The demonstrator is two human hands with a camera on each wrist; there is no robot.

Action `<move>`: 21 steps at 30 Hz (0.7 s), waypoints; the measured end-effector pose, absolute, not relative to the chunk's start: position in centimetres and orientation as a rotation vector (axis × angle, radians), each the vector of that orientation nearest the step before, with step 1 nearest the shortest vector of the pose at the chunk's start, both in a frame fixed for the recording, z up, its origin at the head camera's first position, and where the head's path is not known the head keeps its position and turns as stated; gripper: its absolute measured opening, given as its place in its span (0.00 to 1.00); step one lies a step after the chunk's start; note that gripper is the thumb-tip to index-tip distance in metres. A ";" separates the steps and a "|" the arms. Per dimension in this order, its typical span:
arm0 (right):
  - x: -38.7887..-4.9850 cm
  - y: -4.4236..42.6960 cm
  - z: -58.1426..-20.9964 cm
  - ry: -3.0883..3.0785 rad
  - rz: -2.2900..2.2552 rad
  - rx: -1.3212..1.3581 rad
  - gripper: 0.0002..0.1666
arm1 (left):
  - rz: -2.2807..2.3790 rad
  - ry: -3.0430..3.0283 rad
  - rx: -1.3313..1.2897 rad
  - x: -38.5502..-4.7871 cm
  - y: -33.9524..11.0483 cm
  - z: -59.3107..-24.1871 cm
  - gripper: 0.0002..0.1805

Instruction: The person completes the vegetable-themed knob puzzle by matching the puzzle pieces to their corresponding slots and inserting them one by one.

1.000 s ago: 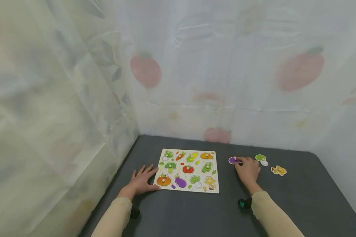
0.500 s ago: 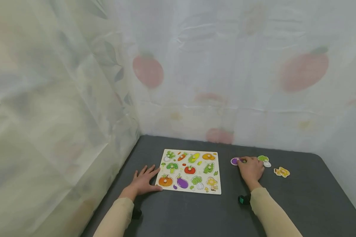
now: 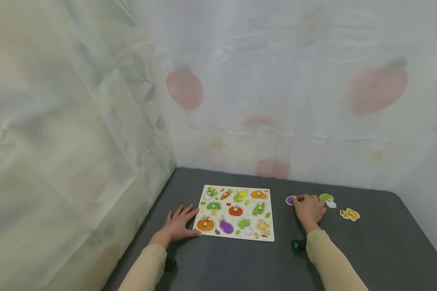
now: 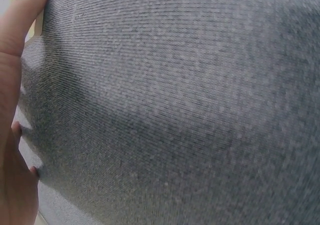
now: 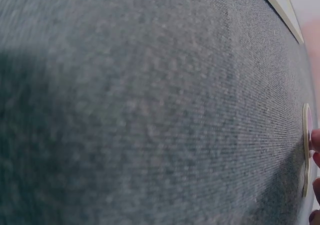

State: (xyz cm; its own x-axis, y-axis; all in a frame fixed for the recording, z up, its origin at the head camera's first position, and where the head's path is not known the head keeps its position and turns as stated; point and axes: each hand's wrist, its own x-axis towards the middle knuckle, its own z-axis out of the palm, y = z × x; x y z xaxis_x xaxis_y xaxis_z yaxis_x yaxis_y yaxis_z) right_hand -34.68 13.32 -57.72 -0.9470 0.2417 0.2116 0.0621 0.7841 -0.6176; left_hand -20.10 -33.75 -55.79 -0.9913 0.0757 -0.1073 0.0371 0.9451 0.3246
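Observation:
In the head view, a pale puzzle board (image 3: 236, 237) with pictured vegetables lies flat on the dark table. My left hand (image 3: 178, 226) rests at its left edge, fingers spread and thumb at the near corner. Right of the board, my right hand (image 3: 308, 208) pinches a purple eggplant puzzle piece (image 3: 290, 200), partly hidden under the fingers. In the right wrist view, fingertips (image 5: 315, 140) touch the top of that piece (image 5: 306, 135), which is low against the table. The left wrist view shows the left thumb (image 4: 20, 20) beside the board's corner.
Beyond the right hand lie a green-and-white cabbage-like piece (image 3: 328, 200) and a yellow piece (image 3: 350, 214). The dark table (image 3: 240, 266) meets a printed curtain (image 3: 240, 153) at the back and another sheet (image 3: 76, 182) along the left.
My right hand has shifted slightly forward over the eggplant piece, and its fingers now cover more of it. The left hand stays at the board's edge. The head view has shifted a little.

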 end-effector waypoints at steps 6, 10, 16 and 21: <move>-34.7 13.2 -57.7 -2.698 0.913 -0.254 0.20 | 0.496 2.981 0.072 -20.1 -33.7 -56.0 0.55; -34.7 13.0 -57.5 -2.699 0.904 -0.267 0.20 | 0.488 2.984 0.073 -20.2 -33.7 -56.0 0.56; -34.7 12.8 -57.2 -2.714 0.900 -0.280 0.21 | 0.485 2.986 0.078 -20.1 -33.7 -55.9 0.56; -34.6 12.8 -57.2 -2.718 0.911 -0.281 0.20 | 0.493 2.986 0.078 -20.0 -33.6 -55.8 0.55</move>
